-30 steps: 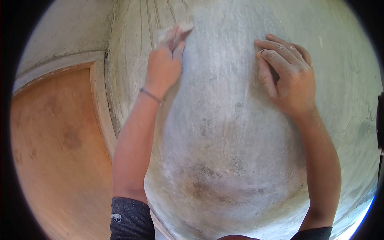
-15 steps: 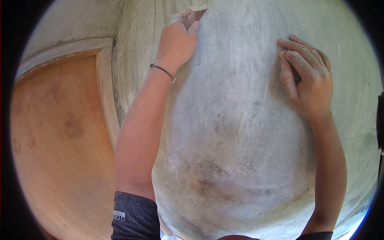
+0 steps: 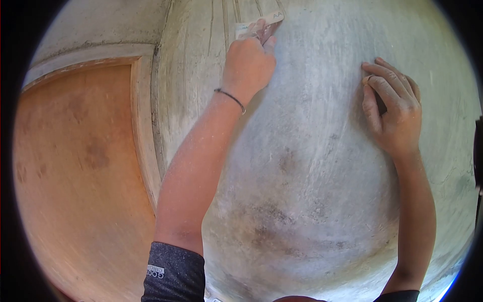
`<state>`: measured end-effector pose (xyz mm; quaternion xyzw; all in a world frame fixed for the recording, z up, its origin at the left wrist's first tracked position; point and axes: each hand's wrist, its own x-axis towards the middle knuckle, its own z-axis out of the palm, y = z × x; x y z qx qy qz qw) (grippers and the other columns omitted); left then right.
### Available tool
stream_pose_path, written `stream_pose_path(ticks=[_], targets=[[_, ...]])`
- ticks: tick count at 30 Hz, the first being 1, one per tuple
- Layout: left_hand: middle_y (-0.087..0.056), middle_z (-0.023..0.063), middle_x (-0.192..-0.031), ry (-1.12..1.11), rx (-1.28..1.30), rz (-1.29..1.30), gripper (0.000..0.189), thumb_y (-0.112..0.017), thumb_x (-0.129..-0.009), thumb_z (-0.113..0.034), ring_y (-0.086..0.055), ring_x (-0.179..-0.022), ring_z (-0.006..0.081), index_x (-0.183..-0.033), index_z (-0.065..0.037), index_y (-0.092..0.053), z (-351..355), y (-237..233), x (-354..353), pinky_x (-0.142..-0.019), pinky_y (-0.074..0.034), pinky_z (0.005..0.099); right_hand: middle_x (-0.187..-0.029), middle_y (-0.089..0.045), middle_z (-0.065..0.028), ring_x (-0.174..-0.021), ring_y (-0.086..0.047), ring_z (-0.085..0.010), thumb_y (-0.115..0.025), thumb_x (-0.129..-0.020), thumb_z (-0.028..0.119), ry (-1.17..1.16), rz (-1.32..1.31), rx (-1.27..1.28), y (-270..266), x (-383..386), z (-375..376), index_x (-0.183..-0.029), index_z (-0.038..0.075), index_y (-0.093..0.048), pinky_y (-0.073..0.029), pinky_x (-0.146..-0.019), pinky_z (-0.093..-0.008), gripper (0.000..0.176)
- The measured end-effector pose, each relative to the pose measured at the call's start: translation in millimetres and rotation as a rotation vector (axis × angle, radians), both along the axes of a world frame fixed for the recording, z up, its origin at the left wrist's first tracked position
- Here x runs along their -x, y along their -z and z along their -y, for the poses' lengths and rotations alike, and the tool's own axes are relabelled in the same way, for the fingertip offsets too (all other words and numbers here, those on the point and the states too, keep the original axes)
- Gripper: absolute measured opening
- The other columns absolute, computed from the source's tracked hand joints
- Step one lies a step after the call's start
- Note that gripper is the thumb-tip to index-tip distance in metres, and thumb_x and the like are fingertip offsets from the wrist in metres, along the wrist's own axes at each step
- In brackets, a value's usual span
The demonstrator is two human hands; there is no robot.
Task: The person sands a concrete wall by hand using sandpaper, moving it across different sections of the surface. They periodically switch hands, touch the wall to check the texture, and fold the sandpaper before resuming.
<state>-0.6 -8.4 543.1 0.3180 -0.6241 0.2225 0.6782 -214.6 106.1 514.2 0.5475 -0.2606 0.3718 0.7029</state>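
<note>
A folded sheet of sandpaper (image 3: 274, 19) lies against the grey wall (image 3: 302, 126) near the top of the view, its pale printed backing and a reddish-brown side showing. My left hand (image 3: 250, 63) is closed on it, fingers over the sheet and thumb at its lower right. A dark cord bracelet circles that wrist. Farther right, my right hand (image 3: 396, 108) rests on the wall, dusty, its outer fingers bent against the surface. Its thumb and index fingertip meet at a small yellowish spot, and I cannot tell what is pinched there.
On the left stands an orange-brown wooden panel (image 3: 80, 166) inside a pale frame (image 3: 146, 105). Dark stains (image 3: 274, 216) mark the lower wall, and thin vertical streaks run down its top. A dark object (image 3: 479, 151) edges in at the far right.
My left hand has moved right and slightly down with the sandpaper, and more of the printed backing shows. My right hand sits slightly lower; the view itself has shifted a little.
</note>
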Motion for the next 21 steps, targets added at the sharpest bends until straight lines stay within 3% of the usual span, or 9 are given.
stream_pose_path(ticks=[1,3,4,6,11,14,21], targets=[[-0.061,0.0158,-0.115,0.007,-0.014,0.009,0.036,-0.048,-0.092,-0.022,-0.061,-0.099,0.0371,-0.124,-0.007,-0.056,8.2,11.1,-1.4,-0.088,-0.047,0.0356,-0.097,-0.068,-0.0047,-0.103,-0.062,-0.0225,-0.063,-0.076,0.010,-0.011,-0.001,-0.002,0.5,0.9,-0.6,-0.081,0.005,-0.065,-0.045,-0.089,-0.0383,0.007],[-0.062,0.0187,-0.112,0.105,0.276,0.067,0.036,-0.048,-0.093,-0.021,-0.062,-0.099,0.0347,-0.124,-0.005,-0.056,23.9,38.6,-4.5,-0.086,-0.048,0.0360,-0.097,-0.068,-0.0046,-0.103,-0.062,-0.0224,-0.063,-0.076,0.010,-0.011,0.002,-0.014,1.3,2.5,-1.7,-0.081,0.005,-0.064,-0.045,-0.089,-0.0382,0.007],[-0.062,0.0187,-0.112,0.119,0.278,0.083,0.036,-0.048,-0.093,-0.021,-0.062,-0.099,0.0347,-0.124,-0.005,-0.056,21.0,51.4,-3.6,-0.086,-0.048,0.0360,-0.098,-0.068,-0.0044,-0.104,-0.061,-0.0223,-0.063,-0.076,0.010,-0.029,-0.010,-0.022,1.8,3.3,-2.2,-0.081,0.005,-0.064,-0.045,-0.089,-0.0381,0.007],[-0.049,0.0139,-0.133,0.198,0.073,0.109,0.038,-0.049,-0.092,-0.015,-0.048,-0.122,0.0323,-0.128,-0.002,-0.051,10.7,82.8,-6.4,-0.103,-0.040,0.0365,-0.098,-0.067,-0.0043,-0.104,-0.061,-0.0222,-0.063,-0.076,0.010,-0.013,-0.003,-0.012,2.4,5.5,-1.5,-0.082,0.005,-0.064,-0.045,-0.089,-0.0381,0.008],[-0.046,0.0149,-0.137,0.230,0.032,0.140,0.038,-0.046,-0.093,-0.011,-0.041,-0.129,0.0325,-0.129,-0.001,-0.050,2.4,148.0,-7.3,-0.107,-0.033,0.0399,-0.100,-0.067,-0.0040,-0.104,-0.061,-0.0223,-0.063,-0.076,0.010,-0.016,-0.006,-0.004,3.4,6.3,-0.1,-0.083,0.005,-0.064,-0.045,-0.090,-0.0380,0.009],[-0.043,0.0189,-0.138,0.277,0.011,0.138,0.037,-0.045,-0.093,-0.010,-0.037,-0.131,0.0359,-0.128,0.001,-0.050,-1.2,214.7,-7.4,-0.109,-0.027,0.0450,-0.104,-0.068,-0.0046,-0.110,-0.059,-0.0226,-0.061,-0.079,0.007,-0.008,0.005,-0.043,3.5,7.0,-1.0,-0.083,0.004,-0.066,-0.042,-0.093,-0.0360,0.007],[-0.045,0.0209,-0.136,0.288,-0.255,0.107,0.040,-0.053,-0.086,-0.005,-0.041,-0.127,0.0390,-0.126,0.003,-0.052,-37.0,400.8,11.8,-0.106,-0.031,0.0479,-0.105,-0.068,-0.0024,-0.109,-0.060,-0.0206,-0.062,-0.081,0.009,0.060,-0.016,-0.007,1.5,8.6,1.0,-0.086,0.006,-0.066,-0.044,-0.092,-0.0356,0.007]])
